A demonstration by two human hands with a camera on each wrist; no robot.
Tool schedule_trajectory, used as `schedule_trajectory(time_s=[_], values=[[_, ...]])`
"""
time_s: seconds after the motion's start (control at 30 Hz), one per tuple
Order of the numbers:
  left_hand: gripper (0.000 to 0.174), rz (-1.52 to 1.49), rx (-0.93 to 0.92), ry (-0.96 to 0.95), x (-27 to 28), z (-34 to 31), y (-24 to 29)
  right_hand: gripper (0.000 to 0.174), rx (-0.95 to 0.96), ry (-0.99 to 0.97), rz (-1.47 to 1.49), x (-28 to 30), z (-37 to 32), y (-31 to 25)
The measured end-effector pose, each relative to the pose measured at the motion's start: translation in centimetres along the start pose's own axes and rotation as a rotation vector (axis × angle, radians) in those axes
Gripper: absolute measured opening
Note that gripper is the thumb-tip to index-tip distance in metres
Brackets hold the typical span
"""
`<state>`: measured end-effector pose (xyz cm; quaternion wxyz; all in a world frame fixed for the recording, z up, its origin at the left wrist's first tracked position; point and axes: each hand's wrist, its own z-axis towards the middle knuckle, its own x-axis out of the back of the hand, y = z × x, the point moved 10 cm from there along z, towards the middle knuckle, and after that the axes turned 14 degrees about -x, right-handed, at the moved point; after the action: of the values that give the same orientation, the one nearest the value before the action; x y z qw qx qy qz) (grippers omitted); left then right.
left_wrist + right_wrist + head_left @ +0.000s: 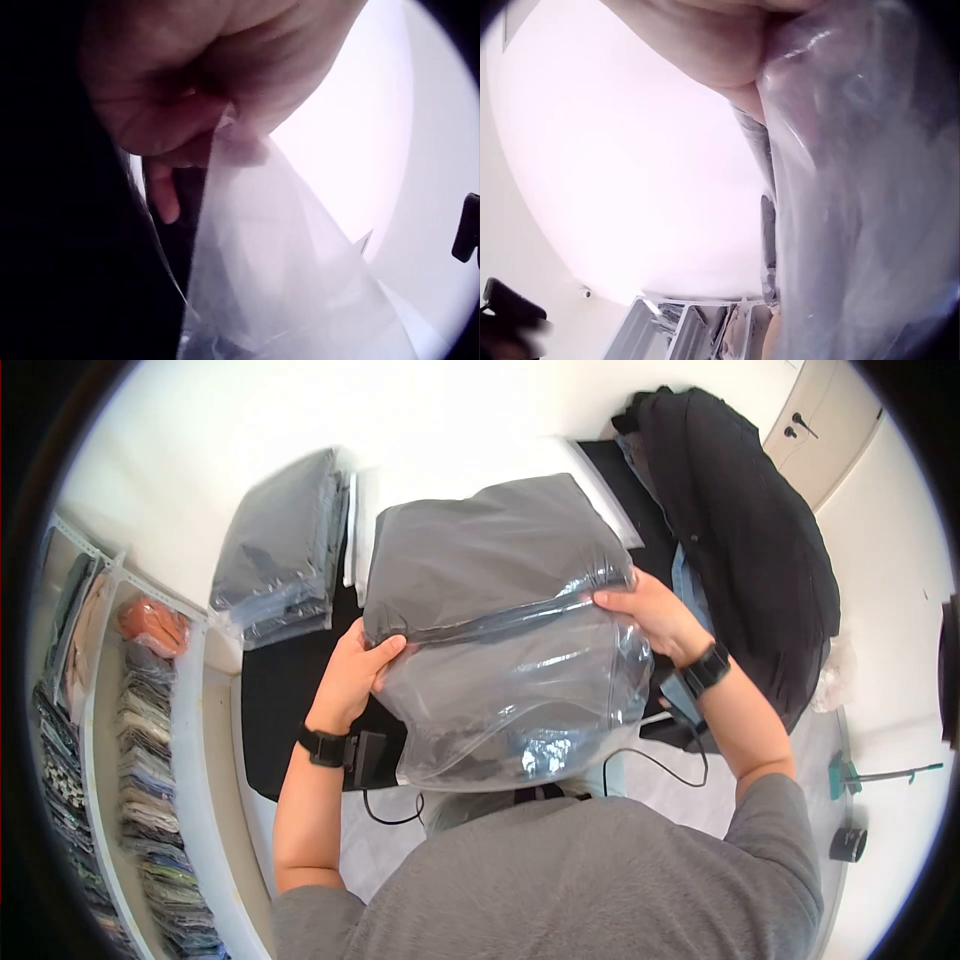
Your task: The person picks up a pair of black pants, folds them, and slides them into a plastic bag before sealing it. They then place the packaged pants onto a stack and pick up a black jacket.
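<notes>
A folded dark grey garment (480,555) lies inside a clear plastic bag (500,705), held up in front of the person's body in the head view. My left hand (345,675) pinches the bag's left edge, its thumb on top and the other fingers behind. On the opposite edge my right hand (655,615) grips it the same way. Below the hands, the loose bag end hangs towards the grey shirt. In the left wrist view, a pointed fold of plastic (262,247) runs down from the fingers. The right wrist view has the bag (840,195) hanging beside the palm.
A black table (290,710) stands beneath. Bagged garments (285,550) are stacked at its back left, and a pile of black clothing (745,550) lies on the right. White sheets (605,490) rest behind the bag. Shelves (105,660) full of packed clothes line the left wall.
</notes>
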<state>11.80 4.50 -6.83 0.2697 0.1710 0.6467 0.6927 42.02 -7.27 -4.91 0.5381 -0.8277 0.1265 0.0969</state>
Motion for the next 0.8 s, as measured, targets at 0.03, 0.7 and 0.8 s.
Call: schedule_trajectory(time_s=[0.03,0.7,0.8], values=[[0.036,0.081,0.104,-0.003,0.5,-1.5,-1.3,0.027,-0.027,0.012,-0.003,0.0,-1.4,1.6],[0.028,0.931,-0.538,-0.541,-3.6,-8.1,3.9,0.019,0.59,0.346,-1.199,0.7,-9.0,5.0],[0.028,0.611,-0.072,-0.427,-1.3,-7.6,0.0,0.02,0.483,0.369,-0.917,2.9,-8.8,5.0]])
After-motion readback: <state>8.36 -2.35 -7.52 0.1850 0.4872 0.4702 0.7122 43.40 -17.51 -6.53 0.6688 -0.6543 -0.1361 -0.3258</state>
